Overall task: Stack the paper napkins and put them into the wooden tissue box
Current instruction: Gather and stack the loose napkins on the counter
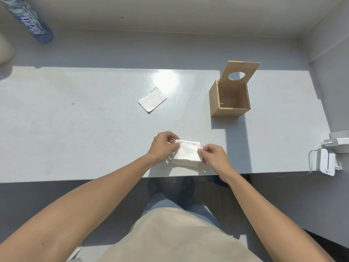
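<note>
A single napkin (152, 99) lies flat on the table (75, 120), turned at a slant, well apart from the hands, up and a little left of them. The left hand (162, 146) has its fingers pinched together on the left edge of the napkin stack (187, 154), which sits near the table's front edge. The right hand (214, 155) pinches the stack's right edge the same way, so the stack lies between the two hands with its long side running left to right. The wooden box (229, 100) stands up and to the right, lid (239, 72) tipped back and mouth open. The right hand looks nearer the box, the left nearer the loose napkin.
</note>
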